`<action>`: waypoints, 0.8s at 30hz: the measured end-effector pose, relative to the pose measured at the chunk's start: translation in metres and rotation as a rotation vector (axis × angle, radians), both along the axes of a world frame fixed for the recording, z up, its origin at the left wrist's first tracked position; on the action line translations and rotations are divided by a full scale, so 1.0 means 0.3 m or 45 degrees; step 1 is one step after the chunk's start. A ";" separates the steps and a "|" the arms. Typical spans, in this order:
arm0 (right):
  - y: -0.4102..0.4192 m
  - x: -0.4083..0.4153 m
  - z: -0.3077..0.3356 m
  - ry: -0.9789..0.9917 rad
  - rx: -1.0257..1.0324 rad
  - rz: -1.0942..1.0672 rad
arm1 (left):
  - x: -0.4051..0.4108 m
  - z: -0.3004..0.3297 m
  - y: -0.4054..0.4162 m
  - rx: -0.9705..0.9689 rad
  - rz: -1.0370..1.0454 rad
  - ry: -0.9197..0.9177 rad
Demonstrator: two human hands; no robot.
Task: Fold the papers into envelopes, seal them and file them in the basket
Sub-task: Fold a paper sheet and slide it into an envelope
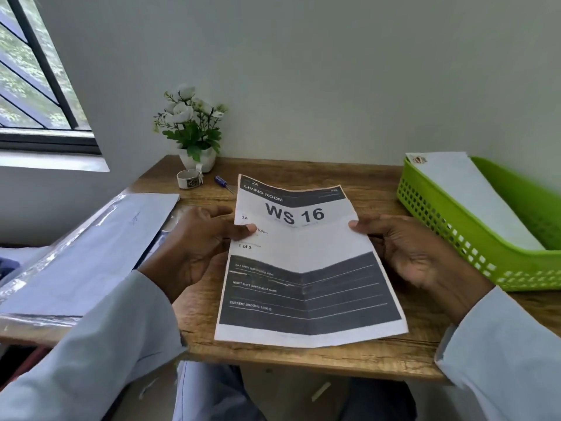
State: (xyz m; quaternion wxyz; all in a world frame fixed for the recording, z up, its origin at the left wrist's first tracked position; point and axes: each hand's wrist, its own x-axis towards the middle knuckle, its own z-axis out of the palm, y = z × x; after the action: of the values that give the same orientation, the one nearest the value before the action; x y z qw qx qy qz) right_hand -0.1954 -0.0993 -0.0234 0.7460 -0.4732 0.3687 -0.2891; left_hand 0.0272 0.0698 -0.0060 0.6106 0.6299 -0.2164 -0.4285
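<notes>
A printed paper (306, 268) marked "WS 16" is held above the wooden desk (379, 183), creased lengthwise down its middle. My left hand (194, 241) pinches its left edge with the thumb on top. On the opposite edge, my right hand (406, 247) pinches the sheet the same way. The paper's near end rests on the desk by the front edge. A green perforated basket (455, 235) stands at the right, holding a white envelope (467, 196). A stack of white envelopes in clear plastic wrap (88, 250) lies at the left.
At the back of the desk stand a white pot of flowers (194, 129), a roll of tape (189, 178) and a small blue-handled screwdriver (223, 182). The wall is close behind the desk, and a window is at the upper left.
</notes>
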 end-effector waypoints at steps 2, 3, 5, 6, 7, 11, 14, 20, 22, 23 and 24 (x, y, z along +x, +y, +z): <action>-0.027 0.016 0.013 0.034 -0.019 0.012 | 0.015 0.017 -0.028 0.015 -0.066 -0.056; -0.038 0.020 0.019 0.059 -0.052 0.031 | 0.019 0.025 -0.037 0.014 -0.086 -0.082; -0.069 0.032 0.043 0.071 -0.135 0.058 | 0.030 0.051 -0.064 -0.010 -0.105 -0.137; -0.086 0.037 0.056 0.064 -0.167 0.059 | 0.038 0.065 -0.080 -0.019 -0.111 -0.151; -0.103 0.041 0.067 0.054 -0.192 0.058 | 0.044 0.079 -0.094 -0.025 -0.123 -0.154; -0.155 0.050 0.091 0.019 -0.232 0.010 | 0.079 0.124 -0.138 -0.003 -0.193 -0.209; -0.176 0.049 0.082 0.000 -0.248 -0.040 | 0.115 0.135 -0.166 0.014 -0.206 -0.235; -0.186 0.034 0.065 0.090 -0.158 -0.075 | 0.167 0.093 -0.220 0.111 -0.375 -0.204; -0.189 0.032 0.060 0.103 -0.181 -0.106 | 0.174 0.078 -0.234 0.132 -0.425 -0.196; -0.191 0.033 0.053 0.084 -0.170 -0.116 | 0.176 0.074 -0.239 0.133 -0.443 -0.191; -0.196 0.034 0.045 0.063 -0.161 -0.124 | 0.178 0.068 -0.246 0.125 -0.456 -0.183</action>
State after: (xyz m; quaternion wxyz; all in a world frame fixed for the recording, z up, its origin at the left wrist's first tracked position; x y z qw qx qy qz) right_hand -0.1853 -0.1580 -0.0099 0.6902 -0.5080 0.3907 -0.3360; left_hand 0.0805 -0.0039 0.0143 0.4761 0.6395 -0.3467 -0.4942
